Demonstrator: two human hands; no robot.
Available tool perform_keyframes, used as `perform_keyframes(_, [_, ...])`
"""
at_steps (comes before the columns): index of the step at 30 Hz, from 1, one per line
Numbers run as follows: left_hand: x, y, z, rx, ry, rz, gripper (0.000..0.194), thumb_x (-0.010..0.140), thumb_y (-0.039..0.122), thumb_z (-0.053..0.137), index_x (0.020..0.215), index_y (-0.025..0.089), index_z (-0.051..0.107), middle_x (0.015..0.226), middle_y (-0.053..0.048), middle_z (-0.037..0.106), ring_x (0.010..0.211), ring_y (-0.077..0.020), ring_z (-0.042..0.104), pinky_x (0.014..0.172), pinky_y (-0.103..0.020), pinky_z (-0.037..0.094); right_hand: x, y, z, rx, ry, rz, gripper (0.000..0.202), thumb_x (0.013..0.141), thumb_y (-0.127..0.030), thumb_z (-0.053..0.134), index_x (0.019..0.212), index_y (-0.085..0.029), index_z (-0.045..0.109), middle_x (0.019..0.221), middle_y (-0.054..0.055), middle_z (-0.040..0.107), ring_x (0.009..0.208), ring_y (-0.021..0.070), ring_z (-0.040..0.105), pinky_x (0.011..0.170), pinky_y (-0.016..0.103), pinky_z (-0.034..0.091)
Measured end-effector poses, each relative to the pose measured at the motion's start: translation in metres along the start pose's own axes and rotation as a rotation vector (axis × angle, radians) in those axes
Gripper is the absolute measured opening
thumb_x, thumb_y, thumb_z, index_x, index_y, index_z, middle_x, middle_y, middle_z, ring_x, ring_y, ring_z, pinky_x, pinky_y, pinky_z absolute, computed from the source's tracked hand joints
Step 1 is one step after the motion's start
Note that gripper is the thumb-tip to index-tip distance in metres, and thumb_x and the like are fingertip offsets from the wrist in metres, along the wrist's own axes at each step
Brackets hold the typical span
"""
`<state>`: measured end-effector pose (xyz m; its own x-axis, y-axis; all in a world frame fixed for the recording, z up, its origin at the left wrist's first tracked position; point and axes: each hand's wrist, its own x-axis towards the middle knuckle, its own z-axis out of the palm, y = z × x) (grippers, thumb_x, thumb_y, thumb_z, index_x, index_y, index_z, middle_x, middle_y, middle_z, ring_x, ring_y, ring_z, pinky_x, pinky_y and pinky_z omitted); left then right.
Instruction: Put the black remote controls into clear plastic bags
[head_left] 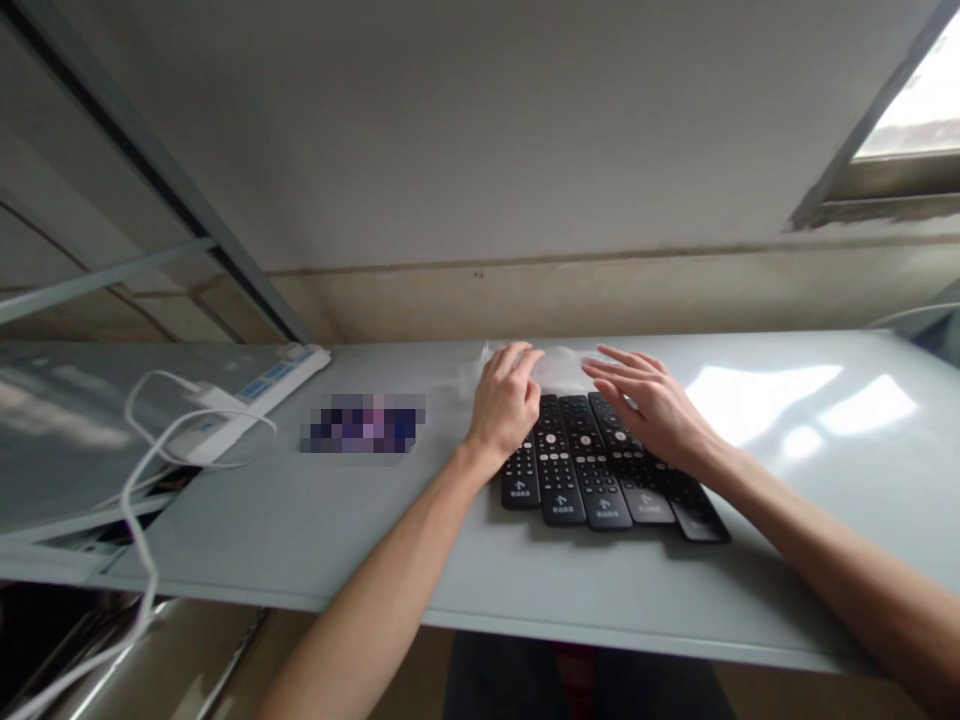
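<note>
Several black remote controls lie side by side in a slightly fanned row on the grey desk, their buttons facing up. At the far end of the leftmost ones is my left hand, its fingers loosely bent and apart with no held thing showing. My right hand is over the upper part of the right-hand remotes, fingers stretched out towards the left. Behind the row, between both hands, lies crumpled clear plastic wrap; whether the left fingertips touch it is hidden.
A blurred-out dark flat item lies left of the remotes. Farther left are a white power strip and a white cable hanging over the desk's edge. A metal frame post rises at the left; the wall stands behind.
</note>
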<state>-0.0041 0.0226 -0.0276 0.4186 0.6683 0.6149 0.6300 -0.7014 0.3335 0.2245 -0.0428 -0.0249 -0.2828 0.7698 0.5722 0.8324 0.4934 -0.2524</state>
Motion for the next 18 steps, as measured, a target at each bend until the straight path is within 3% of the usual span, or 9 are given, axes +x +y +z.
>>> perform_keyframes(6, [-0.0023, -0.0059, 0.006, 0.073, -0.047, -0.042, 0.04, 0.099, 0.009, 0.054, 0.135, 0.012, 0.071, 0.157, -0.016, 0.058, 0.154, -0.0307, 0.046, 0.131, -0.053, 0.038, -0.0001, 0.0069, -0.0023, -0.071, 0.077, 0.061, 0.044, 0.113, -0.034, 0.043, 0.122, -0.018, 0.082, 0.133, 0.01, 0.078, 0.143, 0.0356, 0.061, 0.114, 0.062, 0.05])
perform_keyframes(12, [-0.0051, -0.0097, 0.0084, 0.126, -0.117, -0.098, 0.037, 0.102, 0.016, 0.053, 0.131, 0.017, 0.075, 0.161, -0.013, 0.056, 0.156, -0.0313, 0.044, 0.131, -0.055, 0.038, -0.003, 0.0111, 0.0011, -0.111, -0.105, 0.135, 0.049, 0.113, -0.04, 0.042, 0.107, -0.018, 0.085, 0.12, 0.013, 0.083, 0.127, 0.0389, 0.071, 0.107, 0.059, 0.054])
perform_keyframes(15, [-0.0059, -0.0106, 0.0071, 0.156, -0.208, -0.15, 0.039, 0.107, 0.024, 0.047, 0.132, 0.017, 0.076, 0.159, -0.013, 0.059, 0.159, -0.0332, 0.041, 0.13, -0.056, 0.036, -0.0021, 0.0104, -0.0016, -0.054, -0.173, 0.237, 0.047, 0.113, -0.042, 0.04, 0.12, -0.021, 0.082, 0.117, 0.013, 0.083, 0.106, 0.0349, 0.079, 0.092, 0.051, 0.06])
perform_keyframes(18, [-0.0062, -0.0108, 0.0046, 0.179, -0.276, -0.184, 0.043, 0.11, 0.031, 0.042, 0.135, 0.019, 0.075, 0.158, -0.011, 0.061, 0.16, -0.0337, 0.039, 0.13, -0.056, 0.035, -0.0014, 0.0103, -0.0025, -0.032, -0.194, 0.295, 0.049, 0.112, -0.043, 0.041, 0.142, -0.021, 0.072, 0.119, 0.014, 0.082, 0.104, 0.0351, 0.08, 0.088, 0.049, 0.06])
